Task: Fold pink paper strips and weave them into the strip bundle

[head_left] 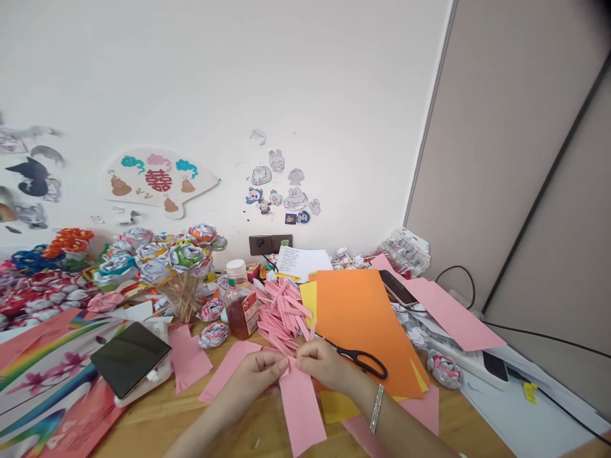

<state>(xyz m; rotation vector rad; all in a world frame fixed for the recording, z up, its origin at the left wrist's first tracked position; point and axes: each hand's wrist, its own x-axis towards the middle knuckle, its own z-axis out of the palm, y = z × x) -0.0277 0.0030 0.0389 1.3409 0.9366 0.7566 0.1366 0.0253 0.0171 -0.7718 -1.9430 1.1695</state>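
My left hand [260,375] and my right hand [322,364] meet low in the middle of the view. Between them they pinch the upper end of a pink paper strip [303,413], which hangs down toward me over the wooden table [248,426]. Thumbs and forefingers press on the paper, and the far edge is partly hidden behind the fingers. Just beyond lies a pile of narrow folded pink paper strips [284,308]. Black-handled scissors [365,361] rest on orange paper [360,312] beside my right hand, their blades mostly covered.
A bottle of reddish-brown liquid [241,308] stands left of the pile. Paper flowers on sticks [184,257] crowd the back left, near a dark tablet-like device [131,359]. Cables, a phone [397,287] and pink paper [458,315] lie at right.
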